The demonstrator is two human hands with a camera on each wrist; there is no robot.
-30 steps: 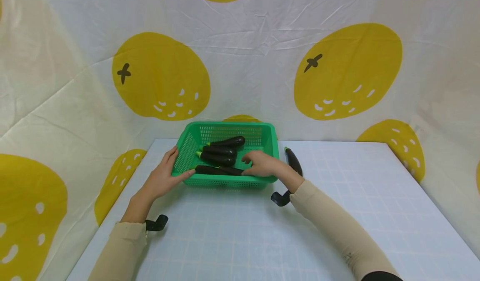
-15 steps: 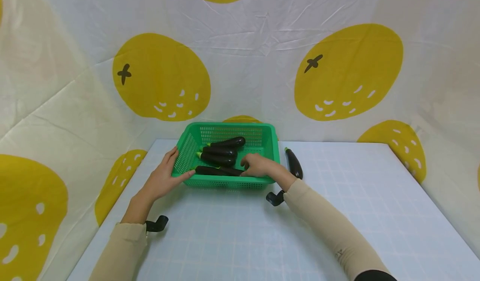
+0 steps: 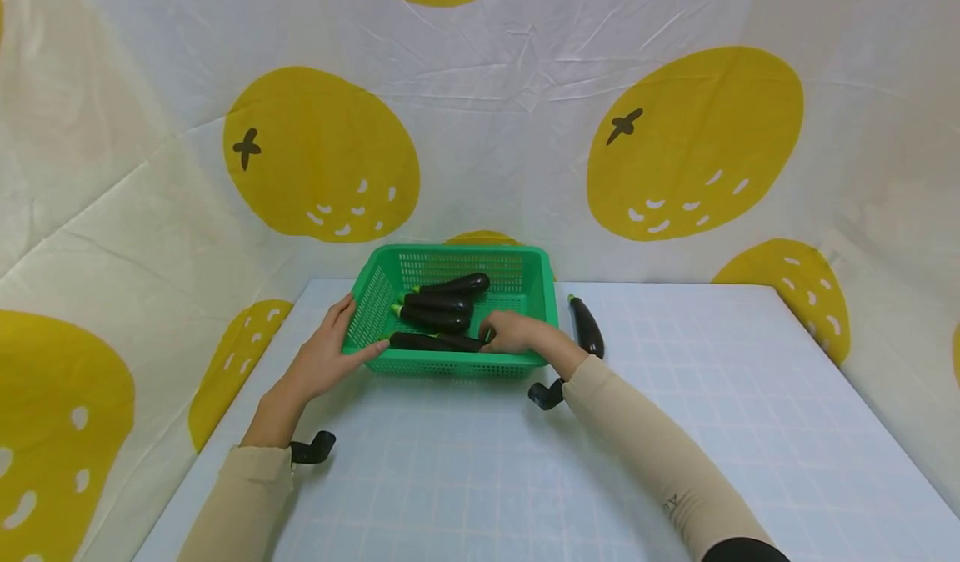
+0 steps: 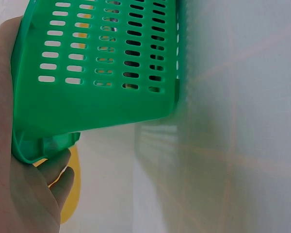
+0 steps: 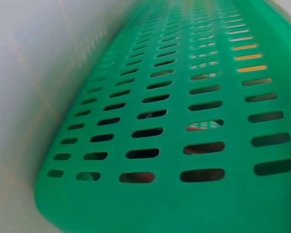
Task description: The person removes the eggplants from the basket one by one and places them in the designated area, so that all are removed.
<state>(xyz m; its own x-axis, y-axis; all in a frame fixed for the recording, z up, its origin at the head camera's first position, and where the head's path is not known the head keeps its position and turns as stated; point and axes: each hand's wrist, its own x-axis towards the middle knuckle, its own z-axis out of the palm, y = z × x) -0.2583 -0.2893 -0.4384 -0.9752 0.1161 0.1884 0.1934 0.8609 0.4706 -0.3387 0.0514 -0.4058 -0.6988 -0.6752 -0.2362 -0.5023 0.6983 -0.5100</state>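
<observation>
A green plastic basket (image 3: 450, 360) with slotted walls stands at the table's far edge, holding several dark eggplants. My left hand (image 3: 327, 349) grips its front left corner, thumb over the front rim and fingers along the left side; in the left wrist view the fingers (image 4: 58, 177) lie by the rim's corner. My right hand (image 3: 512, 331) reaches inside at the front right, fingers curled down round the right end of an eggplant (image 3: 461, 343). Another eggplant (image 3: 416, 341) lies along the front wall beside it. In the right wrist view the basket wall (image 5: 150, 111) hides most of this hand.
Three eggplants (image 3: 435, 318) lie together towards the back of the basket, green stems to the left. A single eggplant (image 3: 587, 327) rests on the pale checked table (image 3: 465, 462) right of the basket. A fruit-print cloth (image 3: 502, 170) hangs close behind.
My right hand has moved slightly left and lower into the basket, its fingers closing at the front eggplant's end. My left hand and the basket stay put.
</observation>
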